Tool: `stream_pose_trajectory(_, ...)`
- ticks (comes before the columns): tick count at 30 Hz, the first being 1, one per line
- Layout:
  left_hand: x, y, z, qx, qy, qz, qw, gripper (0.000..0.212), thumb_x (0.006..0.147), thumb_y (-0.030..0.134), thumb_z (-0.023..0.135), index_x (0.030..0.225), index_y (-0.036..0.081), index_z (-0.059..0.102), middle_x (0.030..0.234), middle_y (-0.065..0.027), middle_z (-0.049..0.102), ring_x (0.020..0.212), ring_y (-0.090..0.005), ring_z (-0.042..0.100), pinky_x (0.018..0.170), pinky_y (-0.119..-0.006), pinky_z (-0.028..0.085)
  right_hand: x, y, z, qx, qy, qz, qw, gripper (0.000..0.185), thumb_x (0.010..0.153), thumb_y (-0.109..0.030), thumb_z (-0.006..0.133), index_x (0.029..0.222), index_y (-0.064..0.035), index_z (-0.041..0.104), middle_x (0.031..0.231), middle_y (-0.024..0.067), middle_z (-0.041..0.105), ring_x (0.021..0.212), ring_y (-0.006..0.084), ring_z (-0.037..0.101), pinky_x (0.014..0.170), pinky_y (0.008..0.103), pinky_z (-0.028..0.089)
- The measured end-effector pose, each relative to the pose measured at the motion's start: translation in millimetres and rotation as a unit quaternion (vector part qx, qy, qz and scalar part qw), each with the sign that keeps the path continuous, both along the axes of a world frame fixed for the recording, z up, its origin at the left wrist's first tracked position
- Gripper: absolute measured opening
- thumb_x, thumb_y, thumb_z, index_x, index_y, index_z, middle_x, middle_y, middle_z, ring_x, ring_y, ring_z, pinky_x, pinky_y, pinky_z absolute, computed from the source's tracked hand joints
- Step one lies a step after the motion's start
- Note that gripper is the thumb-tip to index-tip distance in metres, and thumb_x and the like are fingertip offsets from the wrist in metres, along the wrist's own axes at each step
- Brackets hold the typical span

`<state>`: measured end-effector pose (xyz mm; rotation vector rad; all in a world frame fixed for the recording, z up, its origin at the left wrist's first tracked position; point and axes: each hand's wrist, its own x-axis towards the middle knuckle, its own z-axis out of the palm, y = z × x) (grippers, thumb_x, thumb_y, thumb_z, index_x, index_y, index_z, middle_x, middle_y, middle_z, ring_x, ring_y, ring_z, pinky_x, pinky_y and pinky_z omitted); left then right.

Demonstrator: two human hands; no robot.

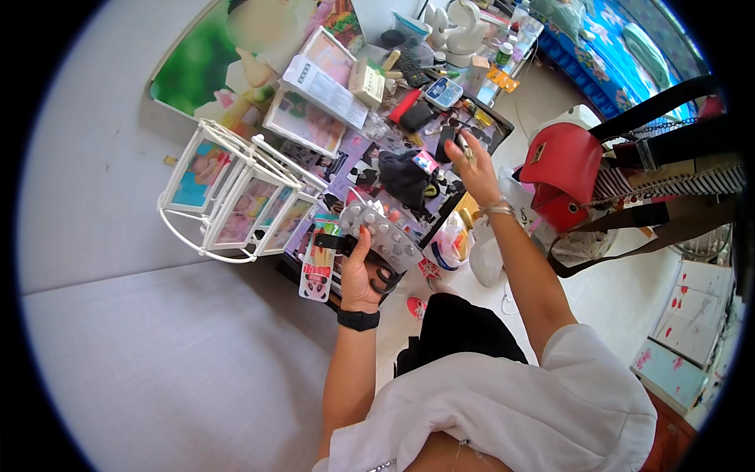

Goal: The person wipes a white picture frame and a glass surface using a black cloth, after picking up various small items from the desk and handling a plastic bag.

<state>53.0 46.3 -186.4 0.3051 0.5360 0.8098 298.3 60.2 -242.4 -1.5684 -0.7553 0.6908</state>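
Observation:
My left hand (361,277), with a black watch on its wrist, grips a clear-and-silver blister pack (386,239). Bunched in the same hand are a black strap (332,242) and a dark looped thing (386,281), partly hidden by my palm. A flat packet with a panda face (317,268) lies against the fingers' left side; whether it is held I cannot tell. Over the right edge of the cluttered table, my right hand (476,171) pinches a small shiny thing (466,147), too small to name. Close to its fingertips is a black object (446,143).
On the table, a dark cloth pouch (406,177), a remote control (411,68) and boxes (367,82) crowd together. A white photo-frame stand (236,194) rises at left. Plastic bags (451,242) hang or stand beside the table; a red handbag (560,171) is at right.

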Motion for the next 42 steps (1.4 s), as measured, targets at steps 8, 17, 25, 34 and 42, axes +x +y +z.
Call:
stream_pose_trajectory(8,-5.6,-12.1,-6.3,-0.039,-0.151,-0.011,0.988,0.043,0.091,0.032,0.053,0.124,0.006,0.045,0.122,-0.0091,0.053,0.112,-0.0245,0.051,0.094,-0.042,0.043,-58.5,-41.7,90.2,0.106,-0.29,0.348,0.885,0.054,0.085,-0.032,0.062,0.127,-0.0027,0.045,0.117,0.0162,0.054,0.105,0.0297,0.053,0.089,0.037,0.04)
stream_pose_trajectory(17,-22.0,-45.8,-8.6,0.053,-0.048,0.049,0.996,0.077,0.082,0.032,0.066,0.143,0.02,0.021,0.14,-0.0134,0.035,0.123,-0.0264,0.044,0.098,-0.04,0.042,-99.5,-75.4,104.8,0.108,-0.39,0.352,0.844,0.05,0.083,-0.029,0.06,0.125,-0.0033,0.049,0.127,0.0158,0.048,0.095,0.0288,0.052,0.079,0.0391,0.041)
stream_pose_trajectory(25,-53.3,-79.9,-26.4,0.04,0.083,-0.021,0.996,0.08,0.075,0.013,0.07,0.141,0.012,0.025,0.135,-0.0136,0.041,0.121,-0.0272,0.046,0.1,-0.04,0.04,-109.9,-99.9,124.9,-0.027,-0.513,0.456,0.727,0.058,0.069,-0.019,0.062,0.125,-0.0108,0.05,0.111,0.004,0.051,0.087,0.0232,0.048,0.074,0.0335,0.041)
stream_pose_trajectory(34,-68.7,-78.9,-25.4,0.024,-0.013,0.042,0.999,0.044,0.07,0.007,0.075,0.107,0.011,0.051,0.119,-0.0117,0.053,0.107,-0.0271,0.056,0.088,-0.038,0.049,-97.2,-80.6,120.0,0.087,-0.301,0.549,0.775,0.061,0.065,0.001,0.059,0.125,-0.0048,0.049,0.105,0.0081,0.047,0.1,0.0284,0.048,0.087,0.0376,0.042)
stream_pose_trajectory(42,-58.7,-61.2,9.4,0.094,0.017,0.011,0.995,0.066,0.068,0.017,0.079,0.12,0.004,0.04,0.127,-0.0191,0.042,0.114,-0.0325,0.049,0.084,-0.043,0.052,-83.6,-9.9,-22.7,-0.147,-0.407,0.2,0.879,0.053,0.078,-0.013,0.061,0.128,-0.0194,0.046,0.128,0.021,0.043,0.084,0.0308,0.062,0.074,0.0433,0.047)
